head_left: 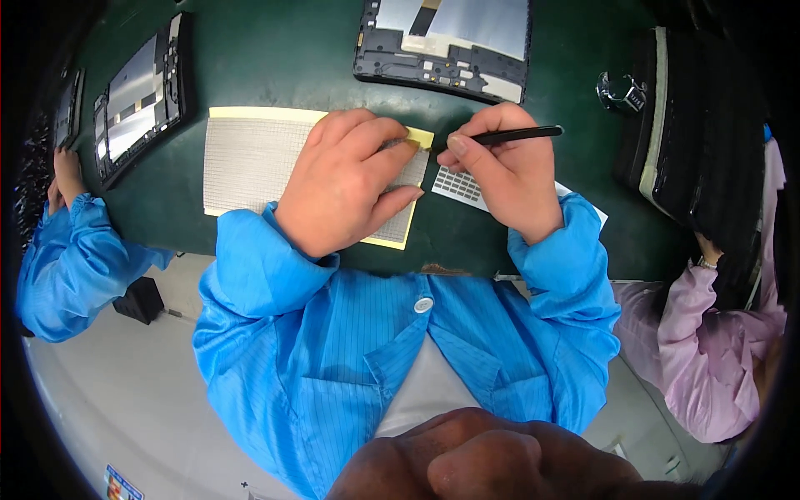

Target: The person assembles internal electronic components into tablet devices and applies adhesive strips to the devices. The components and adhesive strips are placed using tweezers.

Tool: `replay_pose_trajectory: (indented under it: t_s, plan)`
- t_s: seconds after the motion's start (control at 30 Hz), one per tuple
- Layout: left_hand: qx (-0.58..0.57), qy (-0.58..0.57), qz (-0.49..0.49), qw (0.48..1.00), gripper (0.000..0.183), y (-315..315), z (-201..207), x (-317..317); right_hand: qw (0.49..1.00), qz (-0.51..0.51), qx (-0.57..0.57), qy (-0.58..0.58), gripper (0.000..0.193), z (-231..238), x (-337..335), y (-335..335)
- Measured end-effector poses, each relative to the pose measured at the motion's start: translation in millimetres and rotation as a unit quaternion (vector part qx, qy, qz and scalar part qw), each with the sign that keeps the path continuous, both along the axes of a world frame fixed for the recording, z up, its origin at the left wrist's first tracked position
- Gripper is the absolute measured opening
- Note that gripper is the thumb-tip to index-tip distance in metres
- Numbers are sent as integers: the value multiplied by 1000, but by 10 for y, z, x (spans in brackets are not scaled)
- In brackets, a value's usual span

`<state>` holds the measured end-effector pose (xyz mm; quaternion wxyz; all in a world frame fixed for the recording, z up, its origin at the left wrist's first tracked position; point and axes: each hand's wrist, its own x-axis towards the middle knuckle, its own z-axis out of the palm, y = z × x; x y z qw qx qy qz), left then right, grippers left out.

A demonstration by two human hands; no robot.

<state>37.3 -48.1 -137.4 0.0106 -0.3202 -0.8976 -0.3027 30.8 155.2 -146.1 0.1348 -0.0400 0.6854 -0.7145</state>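
My left hand (346, 175) lies across a yellow-edged sheet (250, 162) covered in a fine grey grid of small pieces. Its fingers are stretched out and its thumb stands apart, with the fingertips at the sheet's right end. Just right of that end, my right hand (517, 171) pinches slim black tweezers (525, 134). Their rounded end points right, and the tips are mostly hidden by my fingers near the sheet's edge. Under my right hand lies a white sheet of small grey rectangular labels (458, 187), partly covered by the hand and sleeve.
A flat device housing (442, 62) with a silvery panel lies at the far middle of the green table (275, 58). Another similar housing (142, 104) is at left. Black padded material (700, 125) and a metal-banded watch (621, 92) lie at right. Co-workers' sleeves show on both sides.
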Motion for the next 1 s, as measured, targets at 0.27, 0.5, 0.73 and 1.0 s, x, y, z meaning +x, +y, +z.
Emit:
replay_pose_trajectory:
  t_s: [0.27,0.5,0.73,1.0]
  plan:
    - [39,95,21,995,39,-44,26,-130,995,-40,-39,87,14,159,-522,-47]
    - [36,96,94,990,37,33,-64,-305,996,-4,11,93,14,136,-591,-75]
    - [34,100,102,989,41,65,-67,-306,993,-6,31,111,12,95,-576,-93]
    - [-24,110,122,986,40,129,-72,-291,985,-30,40,165,11,54,-481,-82]
